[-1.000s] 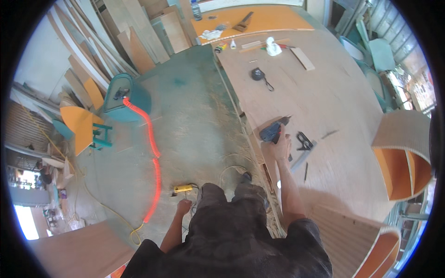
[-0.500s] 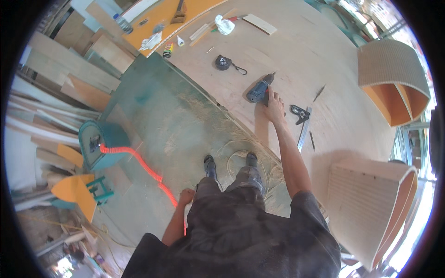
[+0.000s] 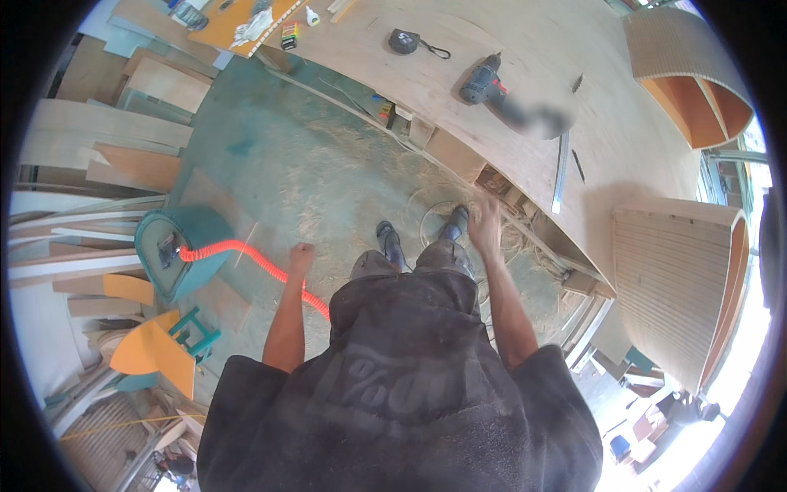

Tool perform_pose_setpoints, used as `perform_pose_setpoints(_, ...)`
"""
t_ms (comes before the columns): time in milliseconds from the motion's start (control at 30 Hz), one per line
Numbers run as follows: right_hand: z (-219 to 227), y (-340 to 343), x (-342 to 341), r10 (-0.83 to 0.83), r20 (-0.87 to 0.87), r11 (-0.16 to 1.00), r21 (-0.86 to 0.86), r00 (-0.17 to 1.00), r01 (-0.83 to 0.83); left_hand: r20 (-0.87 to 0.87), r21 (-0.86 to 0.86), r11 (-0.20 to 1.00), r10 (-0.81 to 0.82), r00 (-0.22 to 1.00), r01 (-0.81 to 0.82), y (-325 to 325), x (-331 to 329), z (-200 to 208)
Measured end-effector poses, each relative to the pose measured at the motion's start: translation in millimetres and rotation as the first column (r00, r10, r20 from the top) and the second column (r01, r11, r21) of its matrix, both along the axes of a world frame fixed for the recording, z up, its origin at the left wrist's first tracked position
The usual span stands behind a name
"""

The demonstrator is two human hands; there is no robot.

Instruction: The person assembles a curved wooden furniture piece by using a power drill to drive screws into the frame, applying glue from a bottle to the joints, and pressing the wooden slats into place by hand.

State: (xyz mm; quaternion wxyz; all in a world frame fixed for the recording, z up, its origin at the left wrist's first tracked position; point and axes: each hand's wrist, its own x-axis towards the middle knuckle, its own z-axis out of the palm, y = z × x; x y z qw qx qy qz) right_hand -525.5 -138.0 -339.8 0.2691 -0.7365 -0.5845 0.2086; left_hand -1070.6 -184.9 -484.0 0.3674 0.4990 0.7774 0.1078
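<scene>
My right hand (image 3: 485, 231) hangs just off the workbench edge with its fingers stretched out and nothing visible in them. My left hand (image 3: 301, 259) is down at my left side, fingers curled in; no object shows in it. An orange coiled hose (image 3: 254, 256) runs behind that wrist. On the workbench (image 3: 525, 49) lies a cordless drill (image 3: 478, 84), untouched. A dark shape (image 3: 533, 117) beside it is blurred; a steel rule (image 3: 561, 176) extends from there. A black tape measure (image 3: 404, 42) with a wrist loop lies left of the drill.
Two ribbed curved wooden shells (image 3: 676, 271) stand along the bench's right side. A teal rounded box (image 3: 193, 246) and a small teal stool (image 3: 195, 334) are on the floor at left, near stacked boards (image 3: 90, 131). Open shelves (image 3: 447, 152) run under the bench edge.
My right hand has let go of the drill and drawn back off the bench toward me. My left hand has shifted forward and left. The view has turned, showing the shelves below the bench.
</scene>
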Motion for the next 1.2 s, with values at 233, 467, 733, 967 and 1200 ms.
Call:
perform_pose_setpoints(233,-34,-206,12,-0.384,-0.001,0.797,-0.506,0.923,0.331,0.116,-0.352,0.870,-0.325,0.939,0.345,-44,107,-13)
perform_pose_setpoints(467,-147,-204,72,-0.125,0.092,0.661,-0.735,0.988,0.152,0.132,-0.386,0.869,-0.281,0.951,0.310,-35,183,15)
perform_pose_setpoints(733,-391,33,133,-0.120,0.191,0.780,-0.589,0.974,0.211,-0.214,-0.212,0.976,-0.090,0.973,0.043,-74,246,-66)
perform_pose_setpoints(967,-525,176,137,0.109,0.412,0.952,-0.305,0.905,0.025,-0.386,-0.109,0.967,0.174,0.906,-0.232,-93,259,-84)
perform_pose_setpoints(1200,-560,197,141,0.115,0.414,0.959,-0.284,0.903,0.008,-0.447,-0.075,0.958,0.216,0.868,-0.277,-115,257,-78)
